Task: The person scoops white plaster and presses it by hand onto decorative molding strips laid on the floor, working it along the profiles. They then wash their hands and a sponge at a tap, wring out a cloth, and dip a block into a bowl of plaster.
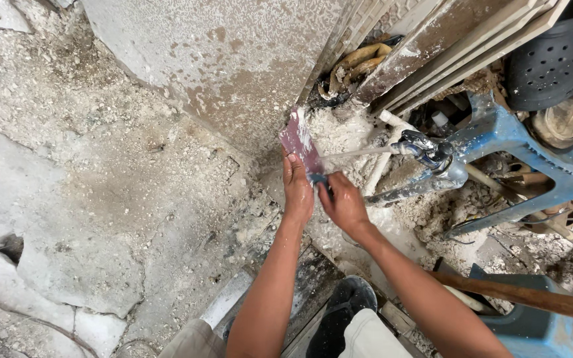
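2 hands [298,189] [343,202], 1 scraper [302,144], 1 tap [426,149]

Rubble-strewn concrete floor [101,199] with white debris [339,132], wooden handle [532,298], black shoe [343,311].

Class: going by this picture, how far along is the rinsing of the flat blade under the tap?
Done: little that shows. In hand: both hands, left hand and right hand, hold the blade in the tap's stream. Left: pale residue streaks the blade.
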### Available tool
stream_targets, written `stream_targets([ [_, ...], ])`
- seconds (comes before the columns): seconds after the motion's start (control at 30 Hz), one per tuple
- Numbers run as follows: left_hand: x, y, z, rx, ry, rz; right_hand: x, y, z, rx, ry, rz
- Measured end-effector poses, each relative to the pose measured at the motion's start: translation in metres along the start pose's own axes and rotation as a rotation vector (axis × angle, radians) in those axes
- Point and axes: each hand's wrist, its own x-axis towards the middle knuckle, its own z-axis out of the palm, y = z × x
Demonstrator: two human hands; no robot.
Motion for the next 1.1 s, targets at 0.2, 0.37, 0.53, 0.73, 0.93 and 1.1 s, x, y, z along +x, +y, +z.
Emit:
stream_targets([
  [0.2,-0.002,0.002,0.003,-0.037,0.013,-0.011,0.005,0.011,-0.009,0.035,-0.03,-0.043],
  [0.37,-0.003,0.004,-0.001,-0.193,-0.021,0.0,0.008,0.013,-0.008,-0.04,-0.137,0.061],
  [0.53,-0.005,0.006,-0.001,0.008,-0.005,-0.005,0.01,0.01,-0.01,0.117,-0.036,-0.093],
  [0.73,-0.021,0.004,0.006,0.135,-0.059,0.031,0.037,0.002,-0.014,-0.131,-0.024,0.098],
  [0.93,-0.036,0.023,0.013,0.112,-0.055,-0.154,0.046,-0.005,-0.016,0.102,-0.12,0.168],
  [1.1,-0.046,0.033,0.021,0.344,-0.089,0.086,0.054,-0.004,-0.017,0.045,0.117,-0.166],
])
